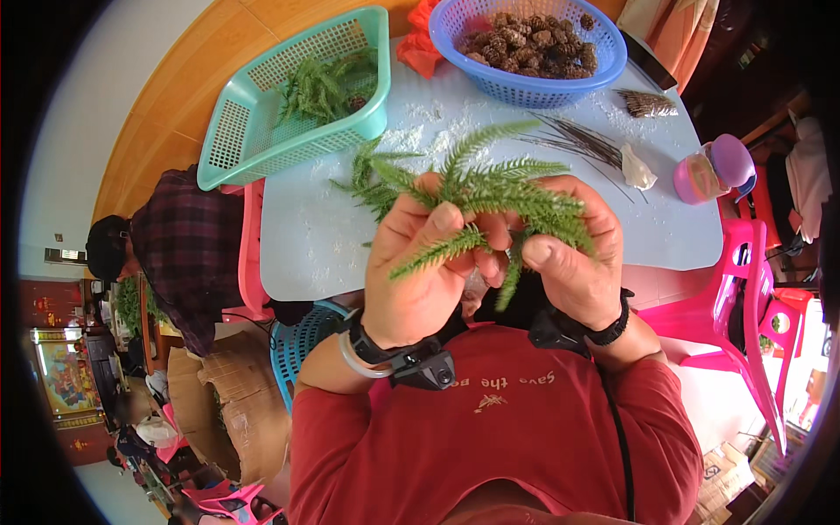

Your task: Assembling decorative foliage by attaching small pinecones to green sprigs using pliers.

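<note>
In the head view, the left hand and right hand are raised together over the near edge of the pale blue bench, each grip clenched on the same bunch of green fern-like sprigs. More loose sprigs lie on the bench just behind the hands. At the far left corner sits a teal basket holding greenery; at the far edge, a blue basket of pine cones. Thin dark stems lie toward the right edge.
</note>
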A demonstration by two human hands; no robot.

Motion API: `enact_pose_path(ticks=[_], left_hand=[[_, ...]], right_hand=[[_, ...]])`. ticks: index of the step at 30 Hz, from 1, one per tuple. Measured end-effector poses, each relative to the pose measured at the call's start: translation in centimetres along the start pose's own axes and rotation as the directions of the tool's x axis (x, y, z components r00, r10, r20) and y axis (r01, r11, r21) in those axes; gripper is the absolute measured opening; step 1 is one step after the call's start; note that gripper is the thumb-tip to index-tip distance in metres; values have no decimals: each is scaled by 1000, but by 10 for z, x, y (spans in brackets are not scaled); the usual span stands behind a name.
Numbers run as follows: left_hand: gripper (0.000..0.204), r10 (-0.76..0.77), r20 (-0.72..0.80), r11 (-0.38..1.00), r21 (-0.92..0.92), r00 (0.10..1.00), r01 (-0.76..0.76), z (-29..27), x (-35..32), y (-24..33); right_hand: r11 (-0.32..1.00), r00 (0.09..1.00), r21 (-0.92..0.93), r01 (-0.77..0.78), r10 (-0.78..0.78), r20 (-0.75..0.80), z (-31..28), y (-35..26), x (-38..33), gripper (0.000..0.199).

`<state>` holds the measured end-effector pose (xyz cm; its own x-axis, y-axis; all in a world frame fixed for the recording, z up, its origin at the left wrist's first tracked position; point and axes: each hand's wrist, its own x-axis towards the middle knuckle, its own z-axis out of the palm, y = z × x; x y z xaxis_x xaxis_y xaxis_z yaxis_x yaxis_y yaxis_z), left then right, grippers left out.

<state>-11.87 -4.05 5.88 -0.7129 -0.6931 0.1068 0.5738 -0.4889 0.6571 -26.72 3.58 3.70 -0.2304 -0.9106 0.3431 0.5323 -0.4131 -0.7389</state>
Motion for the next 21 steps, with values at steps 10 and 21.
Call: enact_pose_path(ticks=[10,21], left_hand=[[15,-3,115,993,119,993,-11,-6,-7,-4],[45,176,138,786,576,975,-224,-2,-16,6]], right_hand=[[1000,1000,16,8,-8,14,0,2,-13,19],[990,994,-99,-100,95,-54,9,-2,-26,18]])
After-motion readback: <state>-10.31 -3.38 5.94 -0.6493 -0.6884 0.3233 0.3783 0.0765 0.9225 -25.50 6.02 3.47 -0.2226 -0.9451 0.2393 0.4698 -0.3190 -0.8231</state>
